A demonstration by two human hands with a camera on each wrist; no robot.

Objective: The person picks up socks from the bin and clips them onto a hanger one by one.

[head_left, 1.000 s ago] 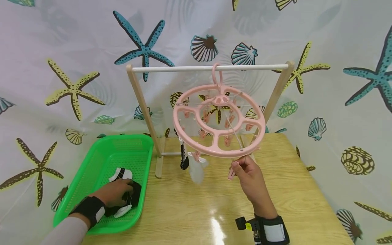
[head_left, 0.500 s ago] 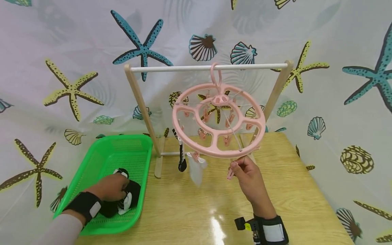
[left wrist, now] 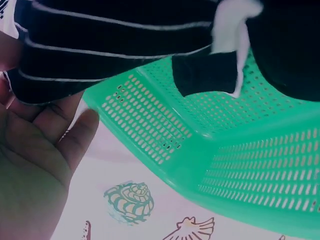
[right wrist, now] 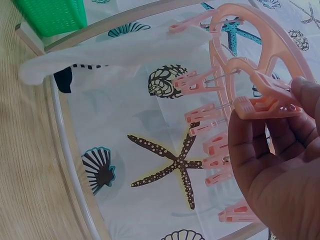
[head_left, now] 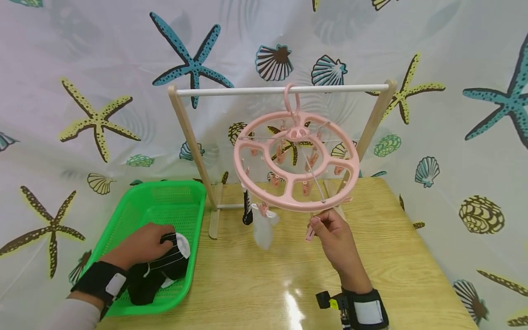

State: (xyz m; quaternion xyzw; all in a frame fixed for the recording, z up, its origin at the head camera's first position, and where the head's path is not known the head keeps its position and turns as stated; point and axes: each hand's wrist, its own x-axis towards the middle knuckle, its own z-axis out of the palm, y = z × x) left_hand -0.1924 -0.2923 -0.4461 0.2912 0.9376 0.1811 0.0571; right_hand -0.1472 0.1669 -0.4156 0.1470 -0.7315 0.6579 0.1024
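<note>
In the head view my left hand [head_left: 142, 245] is over the green basket [head_left: 201, 215], gripping a black sock with thin white stripes [head_left: 171, 260] and a white end. The left wrist view shows this striped sock [left wrist: 110, 42] between thumb and fingers. Other dark cloth [head_left: 144, 288] lies beneath it. My right hand [head_left: 339, 240] pinches a pink clothespin [right wrist: 267, 102] under the front rim of the round pink drying hanger [head_left: 288, 201]. Nothing is visible between the tips of this clothespin.
The hanger hooks over a white bar [head_left: 243, 92] on a wooden stand [head_left: 191, 144]. A white sock [head_left: 263, 229] and a black-and-white sock [head_left: 247, 211] hang at its left. Several pink clips dangle from it. Behind the wooden table [head_left: 247, 284] is a patterned curtain.
My left hand has gone from reaching into the pile of socks to holding up the striped black one. The right hand stays at the same clothespin.
</note>
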